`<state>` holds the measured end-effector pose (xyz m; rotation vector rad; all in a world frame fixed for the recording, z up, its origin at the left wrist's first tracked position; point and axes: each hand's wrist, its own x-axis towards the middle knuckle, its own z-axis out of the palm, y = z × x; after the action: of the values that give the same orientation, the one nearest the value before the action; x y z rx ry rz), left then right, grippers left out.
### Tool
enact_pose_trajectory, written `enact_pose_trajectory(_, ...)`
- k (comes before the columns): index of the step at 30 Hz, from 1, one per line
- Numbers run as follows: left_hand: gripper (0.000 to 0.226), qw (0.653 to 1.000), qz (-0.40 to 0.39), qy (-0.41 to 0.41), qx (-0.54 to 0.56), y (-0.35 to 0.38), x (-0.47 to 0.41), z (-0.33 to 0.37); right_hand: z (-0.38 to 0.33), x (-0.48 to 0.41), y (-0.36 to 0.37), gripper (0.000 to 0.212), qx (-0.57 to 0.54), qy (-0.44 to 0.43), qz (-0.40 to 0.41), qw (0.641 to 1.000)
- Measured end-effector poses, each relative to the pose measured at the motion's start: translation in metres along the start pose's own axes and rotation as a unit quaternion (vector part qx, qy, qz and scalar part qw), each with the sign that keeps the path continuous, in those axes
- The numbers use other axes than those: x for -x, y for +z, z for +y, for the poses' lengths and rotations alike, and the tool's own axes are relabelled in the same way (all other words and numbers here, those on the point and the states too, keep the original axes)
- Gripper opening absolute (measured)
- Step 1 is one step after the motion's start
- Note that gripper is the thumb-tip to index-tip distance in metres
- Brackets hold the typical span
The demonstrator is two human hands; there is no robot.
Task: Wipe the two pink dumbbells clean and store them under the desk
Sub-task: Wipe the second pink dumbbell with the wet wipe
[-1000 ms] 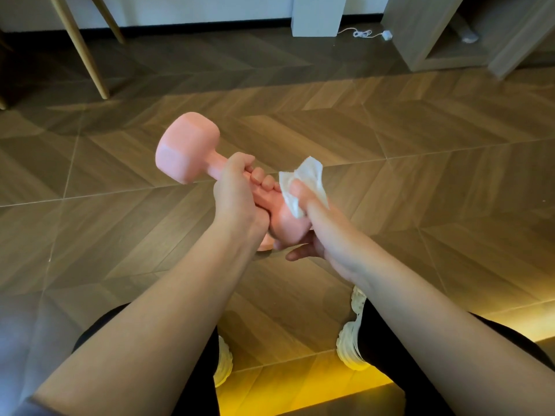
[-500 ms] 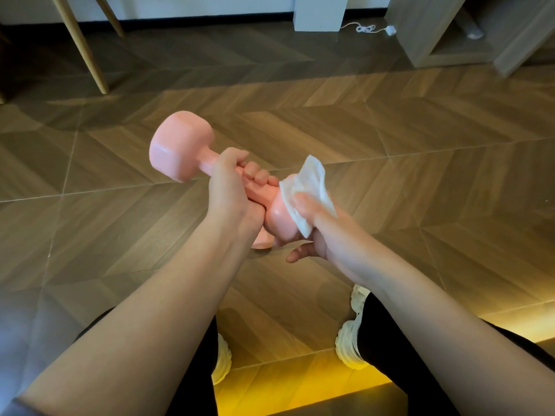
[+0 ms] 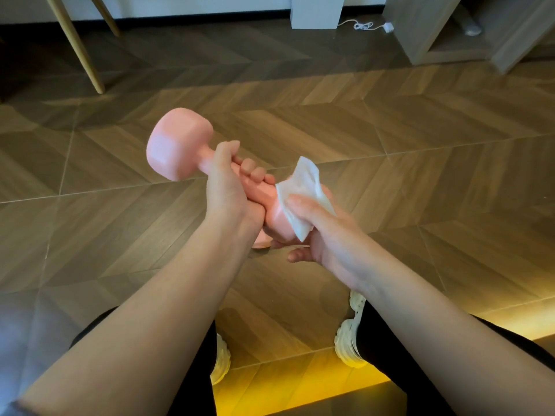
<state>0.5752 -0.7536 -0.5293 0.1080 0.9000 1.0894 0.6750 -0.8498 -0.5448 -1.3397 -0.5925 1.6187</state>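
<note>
A pink dumbbell (image 3: 177,147) is held in the air over the floor, tilted with its far head up-left. My left hand (image 3: 223,184) grips its handle, fingers curled round it. My right hand (image 3: 318,232) holds a white wipe (image 3: 301,187) and presses it against the dumbbell's near head, which the wipe and hand mostly cover. A small pink patch (image 3: 260,240) shows under my left wrist; whether it is a second dumbbell cannot be told.
Wooden herringbone floor (image 3: 420,163) all around. Chair legs (image 3: 76,46) stand at the back left, a white post (image 3: 318,12) and a white cable (image 3: 365,25) at the back, a wooden desk unit (image 3: 426,31) at the back right. My shoes (image 3: 350,340) are below.
The dumbbell and both hands have shifted slightly left and down. The wipe has slid a little further round the near head.
</note>
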Motion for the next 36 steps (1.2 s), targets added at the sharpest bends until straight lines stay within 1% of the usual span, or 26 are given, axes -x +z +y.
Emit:
enact_pose_trajectory(2, 0.031, 1.0, 0.007, -0.005, 0.004, 0.0, -0.001, 0.0, 0.0, -0.003, 0.005, 0.056, 0.036, -0.001, 0.04, 0.999)
enact_pose_trajectory(4, 0.029, 1.0, 0.004, 0.005, -0.015, 0.0, -0.001, 0.0, -0.001, -0.007, 0.007, 0.054, 0.033, 0.029, 0.061, 0.997)
enact_pose_trajectory(6, 0.029, 1.0, -0.002, 0.009, -0.025, 0.001, -0.001, 0.001, -0.001, -0.006, 0.006, 0.055, 0.012, 0.035, 0.038, 0.999)
enact_pose_trajectory(8, 0.029, 1.0, -0.006, 0.006, -0.021, 0.001, -0.002, 0.002, -0.001, -0.003, 0.002, 0.063, 0.016, 0.009, 0.002, 1.0)
enact_pose_trajectory(9, 0.03, 1.0, -0.006, 0.005, -0.019, 0.001, -0.002, 0.003, -0.001, -0.002, 0.002, 0.065, 0.031, -0.003, -0.002, 0.999)
enact_pose_trajectory(12, 0.03, 1.0, -0.009, 0.0, -0.019, 0.0, -0.001, -0.001, 0.003, -0.006, 0.008, 0.065, 0.059, 0.002, 0.051, 0.997)
enact_pose_trajectory(14, 0.03, 1.0, -0.004, -0.004, -0.025, 0.0, -0.001, -0.003, 0.003, -0.008, 0.009, 0.06, 0.041, 0.027, 0.076, 0.996)
enact_pose_trajectory(15, 0.03, 1.0, -0.003, -0.008, -0.022, 0.0, -0.002, -0.003, 0.002, -0.008, 0.007, 0.056, 0.021, 0.03, 0.075, 0.997)
enact_pose_trajectory(16, 0.03, 1.0, -0.002, -0.01, -0.013, 0.001, -0.004, -0.003, 0.001, -0.007, 0.004, 0.053, 0.002, 0.024, 0.062, 0.998)
enact_pose_trajectory(17, 0.03, 1.0, -0.001, -0.01, -0.005, 0.001, -0.005, -0.002, 0.0, -0.005, 0.0, 0.055, -0.009, 0.01, 0.039, 0.999)
enact_pose_trajectory(19, 0.031, 1.0, 0.003, -0.004, 0.003, 0.0, -0.007, 0.0, -0.001, -0.001, -0.006, 0.061, 0.005, -0.032, 0.0, 0.999)
enact_pose_trajectory(21, 0.031, 1.0, 0.016, -0.001, 0.003, -0.001, -0.007, 0.0, 0.003, 0.0, -0.003, 0.057, 0.05, -0.068, 0.012, 0.996)
enact_pose_trajectory(24, 0.033, 0.999, 0.034, -0.003, 0.013, -0.001, -0.007, -0.001, 0.007, -0.005, 0.007, 0.037, 0.114, -0.093, 0.065, 0.987)
enact_pose_trajectory(26, 0.033, 0.999, 0.032, -0.005, 0.003, -0.001, -0.007, 0.0, 0.006, -0.008, 0.01, 0.033, 0.107, -0.069, 0.087, 0.988)
enact_pose_trajectory(27, 0.033, 1.0, 0.028, -0.005, -0.006, 0.0, -0.007, 0.001, 0.005, -0.008, 0.01, 0.038, 0.081, -0.054, 0.089, 0.991)
enact_pose_trajectory(29, 0.032, 1.0, 0.02, -0.002, -0.017, 0.0, -0.007, 0.001, 0.004, -0.008, 0.005, 0.049, 0.044, -0.039, 0.058, 0.997)
enact_pose_trajectory(30, 0.032, 1.0, 0.015, -0.002, -0.018, 0.0, -0.006, 0.001, 0.004, -0.006, 0.002, 0.052, 0.037, -0.04, 0.036, 0.998)
enact_pose_trajectory(32, 0.032, 1.0, 0.0, -0.003, -0.02, 0.0, -0.005, 0.001, 0.004, -0.005, -0.003, 0.053, 0.014, -0.028, 0.01, 0.999)
enact_pose_trajectory(34, 0.033, 0.999, -0.019, -0.003, -0.028, 0.001, -0.003, 0.0, 0.001, -0.005, -0.001, 0.053, -0.028, 0.022, 0.008, 0.999)
enact_pose_trajectory(36, 0.033, 0.999, -0.032, -0.005, -0.036, 0.002, -0.001, -0.002, -0.001, -0.006, 0.001, 0.05, -0.051, 0.063, 0.004, 0.997)
